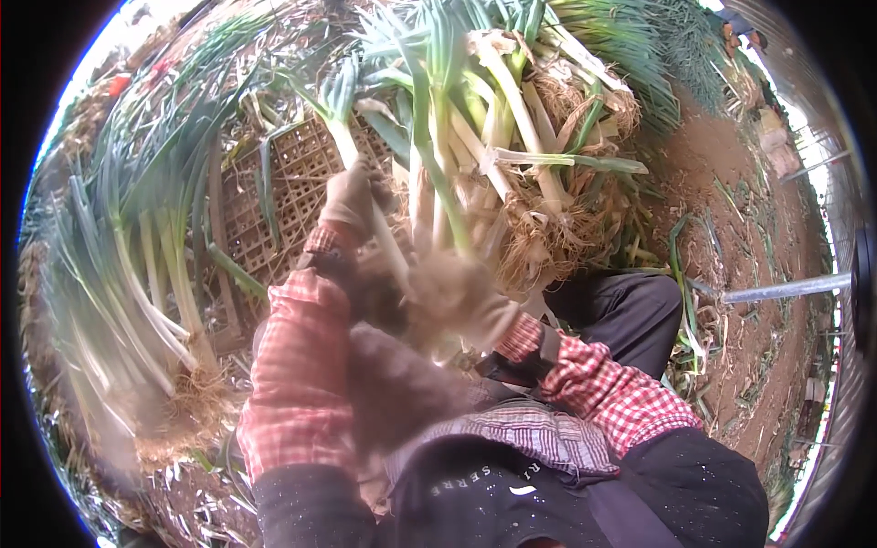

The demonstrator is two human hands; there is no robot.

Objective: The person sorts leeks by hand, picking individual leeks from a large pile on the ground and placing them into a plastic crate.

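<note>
My left hand (pixel 357 194), in a dirty tan glove, grips the white shaft of a long green onion (pixel 390 243), whose green leaves point away from me. At the lower end of that stalk is my right hand (pixel 459 294), gloved too and blurred. Its fingers are too smeared to show whether they hold the stalk. Just beyond the right hand lies a heap of green onions (pixel 479 130) with dry outer leaves and stringy roots. To the left a bunch of green onions (pixel 154 274) lies with its roots towards me.
A woven slatted crate or basket (pixel 274 185) lies beyond my left forearm. My bent knee (pixel 616 308) is beside the heap. A metal bar (pixel 788 288) juts in from the right over bare soil (pixel 747 240). Part of another person (pixel 743 31) shows at the far right.
</note>
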